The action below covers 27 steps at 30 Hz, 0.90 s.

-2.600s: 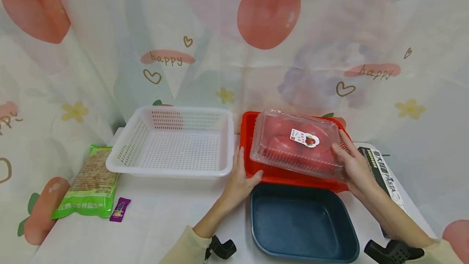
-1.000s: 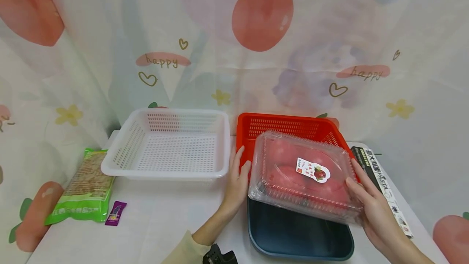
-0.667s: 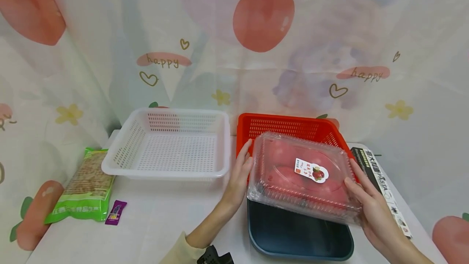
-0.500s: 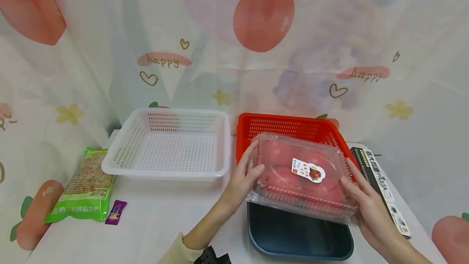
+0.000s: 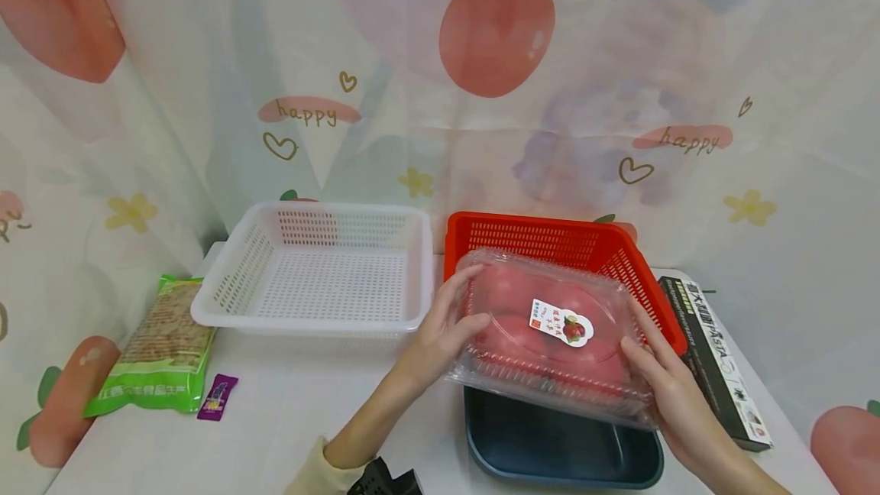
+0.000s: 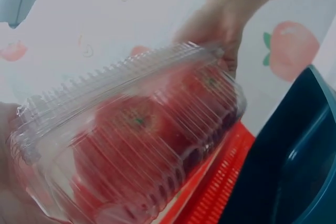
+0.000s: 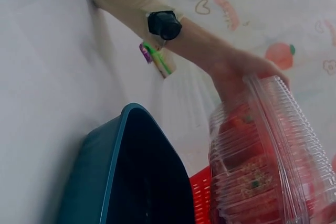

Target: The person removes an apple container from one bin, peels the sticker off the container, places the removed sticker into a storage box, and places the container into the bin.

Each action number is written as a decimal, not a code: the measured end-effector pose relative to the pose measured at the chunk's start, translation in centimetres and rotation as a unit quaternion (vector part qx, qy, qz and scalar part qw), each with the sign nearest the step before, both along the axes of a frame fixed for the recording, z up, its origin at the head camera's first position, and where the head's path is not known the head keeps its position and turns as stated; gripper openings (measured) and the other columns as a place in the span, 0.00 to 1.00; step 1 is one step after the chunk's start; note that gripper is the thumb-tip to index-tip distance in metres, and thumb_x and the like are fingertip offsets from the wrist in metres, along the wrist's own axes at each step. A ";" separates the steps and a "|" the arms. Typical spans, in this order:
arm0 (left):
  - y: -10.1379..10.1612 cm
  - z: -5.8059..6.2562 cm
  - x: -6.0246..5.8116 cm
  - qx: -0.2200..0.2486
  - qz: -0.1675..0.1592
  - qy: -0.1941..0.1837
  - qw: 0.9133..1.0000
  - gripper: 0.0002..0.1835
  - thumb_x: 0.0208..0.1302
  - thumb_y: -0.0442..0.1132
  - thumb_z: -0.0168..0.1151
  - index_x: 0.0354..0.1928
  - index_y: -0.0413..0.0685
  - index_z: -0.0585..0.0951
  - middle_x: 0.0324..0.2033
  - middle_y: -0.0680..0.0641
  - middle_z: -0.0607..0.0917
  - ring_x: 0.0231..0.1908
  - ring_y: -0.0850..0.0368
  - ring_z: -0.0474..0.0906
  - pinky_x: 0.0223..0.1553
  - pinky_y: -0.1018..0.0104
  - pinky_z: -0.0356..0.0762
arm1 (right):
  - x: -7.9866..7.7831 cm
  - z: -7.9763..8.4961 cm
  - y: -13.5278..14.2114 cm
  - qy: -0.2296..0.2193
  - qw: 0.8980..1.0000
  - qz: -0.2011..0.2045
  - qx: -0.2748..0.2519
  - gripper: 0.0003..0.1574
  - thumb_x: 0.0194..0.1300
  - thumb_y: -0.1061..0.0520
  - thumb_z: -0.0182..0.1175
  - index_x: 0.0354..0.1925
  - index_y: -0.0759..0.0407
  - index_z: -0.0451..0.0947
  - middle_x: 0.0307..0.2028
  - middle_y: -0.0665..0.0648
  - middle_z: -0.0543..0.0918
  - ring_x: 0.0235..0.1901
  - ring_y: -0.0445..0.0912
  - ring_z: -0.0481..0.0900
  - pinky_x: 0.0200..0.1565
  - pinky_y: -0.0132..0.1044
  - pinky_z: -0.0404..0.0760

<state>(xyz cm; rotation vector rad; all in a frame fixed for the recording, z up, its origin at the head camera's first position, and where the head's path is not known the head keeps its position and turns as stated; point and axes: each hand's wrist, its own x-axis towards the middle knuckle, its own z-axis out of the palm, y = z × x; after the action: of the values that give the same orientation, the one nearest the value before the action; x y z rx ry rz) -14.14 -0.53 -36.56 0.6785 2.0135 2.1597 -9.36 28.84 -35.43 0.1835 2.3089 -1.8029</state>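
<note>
While a blue basin (image 5: 560, 481) stands nearest, open tabletop (image 5: 292, 380) at its left, the left hand (image 5: 440, 336) and right hand (image 5: 665, 382) grip the ends of a fruit box (image 5: 516, 346), hiding the basin's far edge: apparently a carrying step. The next move likely needs level support, clear of the red basket (image 5: 536, 238) just beyond.

Clamshell (image 5: 529, 357) between left hand (image 5: 440, 331) and right hand (image 5: 663, 384), over rear of tub (image 5: 564, 457). Behind tub, right basket (image 5: 543, 234); left basket (image 5: 330, 289) left of that. On tabletop (image 5: 289, 411), bag (image 5: 153, 350) far left, sachet (image 5: 218, 397) just right of it; box (image 5: 715, 365) far right.
</note>
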 end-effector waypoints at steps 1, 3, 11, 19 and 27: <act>-0.1 0.1 0.1 -0.002 0.000 -0.001 1.000 0.32 0.65 0.44 0.55 0.70 0.70 0.59 0.72 0.59 0.54 0.73 0.53 0.50 0.62 0.50 0.73 | 0.0 0.0 -0.1 0.003 1.000 0.005 0.004 0.39 0.75 0.43 0.42 0.73 0.19 0.33 0.75 0.58 0.34 0.62 0.44 0.52 0.50 0.37 0.81; -0.5 0.2 0.4 -0.010 0.005 -0.003 1.000 0.33 0.64 0.43 0.55 0.69 0.70 0.58 0.72 0.58 0.54 0.72 0.52 0.52 0.60 0.50 0.75 | 0.0 0.1 -0.3 0.008 1.000 0.012 0.019 0.38 0.76 0.43 0.41 0.73 0.21 0.35 0.74 0.59 0.38 0.62 0.45 0.55 0.50 0.40 0.80; -1.6 0.2 1.3 -0.067 0.025 0.019 0.997 0.35 0.62 0.38 0.53 0.70 0.69 0.57 0.71 0.55 0.56 0.71 0.51 0.54 0.60 0.45 0.74 | 0.2 0.1 -1.1 0.038 0.997 0.030 0.065 0.32 0.76 0.45 0.40 0.73 0.31 0.45 0.65 0.59 0.57 0.49 0.36 0.72 0.46 0.41 0.81; -3.9 0.4 2.7 -0.100 0.036 -0.005 0.994 0.36 0.62 0.34 0.50 0.70 0.69 0.56 0.72 0.54 0.54 0.71 0.48 0.52 0.62 0.35 0.65 | 0.8 0.3 -2.7 0.015 0.995 0.071 0.068 0.31 0.75 0.46 0.45 0.70 0.32 0.45 0.64 0.67 0.63 0.51 0.50 0.76 0.49 0.57 0.81; -7.0 1.5 4.5 -0.099 0.052 -0.046 0.993 0.37 0.60 0.32 0.49 0.69 0.74 0.57 0.67 0.43 0.61 0.59 0.39 0.67 0.45 0.50 0.79 | 1.0 0.9 -4.4 -0.018 0.991 0.132 0.032 0.34 0.73 0.49 0.48 0.70 0.37 0.44 0.63 0.68 0.67 0.53 0.52 0.76 0.48 0.54 0.82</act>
<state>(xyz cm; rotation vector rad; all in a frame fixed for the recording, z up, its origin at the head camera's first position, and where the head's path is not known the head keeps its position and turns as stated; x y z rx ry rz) -9.65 -7.53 -35.10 0.4487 2.2206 1.9655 -8.31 24.40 -34.53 -0.0770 2.2464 -1.5846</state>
